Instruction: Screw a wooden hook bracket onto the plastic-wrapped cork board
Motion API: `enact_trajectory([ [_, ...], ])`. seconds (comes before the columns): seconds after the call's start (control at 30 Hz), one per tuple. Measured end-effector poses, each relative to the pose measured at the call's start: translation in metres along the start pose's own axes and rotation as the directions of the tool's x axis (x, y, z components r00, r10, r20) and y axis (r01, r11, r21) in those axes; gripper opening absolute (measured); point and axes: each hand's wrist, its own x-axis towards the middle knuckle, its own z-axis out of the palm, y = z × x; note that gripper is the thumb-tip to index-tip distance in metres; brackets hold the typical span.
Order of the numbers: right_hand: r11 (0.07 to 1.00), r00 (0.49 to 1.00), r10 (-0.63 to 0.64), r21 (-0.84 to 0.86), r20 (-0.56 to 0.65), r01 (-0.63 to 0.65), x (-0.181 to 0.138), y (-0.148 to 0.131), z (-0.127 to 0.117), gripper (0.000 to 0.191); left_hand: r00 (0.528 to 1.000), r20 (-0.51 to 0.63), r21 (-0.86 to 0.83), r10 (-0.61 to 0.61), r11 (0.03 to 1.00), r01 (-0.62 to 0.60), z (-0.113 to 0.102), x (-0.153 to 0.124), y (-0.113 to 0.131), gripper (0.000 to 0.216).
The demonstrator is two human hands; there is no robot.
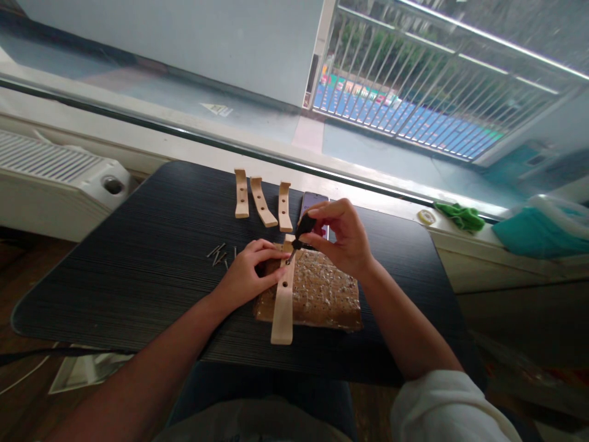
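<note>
the wooden hook (282,316) lies right at the left fingers, its long axis running away from the person, the far end leaning slightly right. its near end reaches past the edge of the pitted brown block (326,294) beneath it. the left hand (251,273) is the nearer one: index finger and thumb part slightly, coming in from the left, tips on the hook around its upper hole, the lower hole just nearer the person. whether they also pinch a screw there, i cannot tell.

the right hand (340,239), above and to the right, is closed around the black handle of a screwdriver (304,227), thumb opposite the index finger. the shaft slants down and left to the upper hole, so this hand meets the hook only through the tool.

left of the left fingers, loose screws (217,253) lie on the black table (115,258). behind the right fingers is a phone (315,199), partly hidden. beyond the left fingers, three more hooks (261,202) lie side by side, roughly lengthwise from the person.
</note>
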Motion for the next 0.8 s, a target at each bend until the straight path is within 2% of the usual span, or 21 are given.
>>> enact_trajectory([
  [0.4,0.998,0.993,-0.045,-0.054,-0.108,0.04,-0.0001,-0.0009,0.0061,0.032,1.0,-0.006,0.003,-0.012,1.0,0.012,-0.0002,0.0008,0.0036,0.023],
  [0.8,0.996,0.994,-0.068,-0.072,-0.086,0.061,0.0,-0.001,0.0071,0.035,1.0,-0.009,-0.008,0.001,1.0,-0.001,0.0009,0.0007,0.0023,0.023],
])
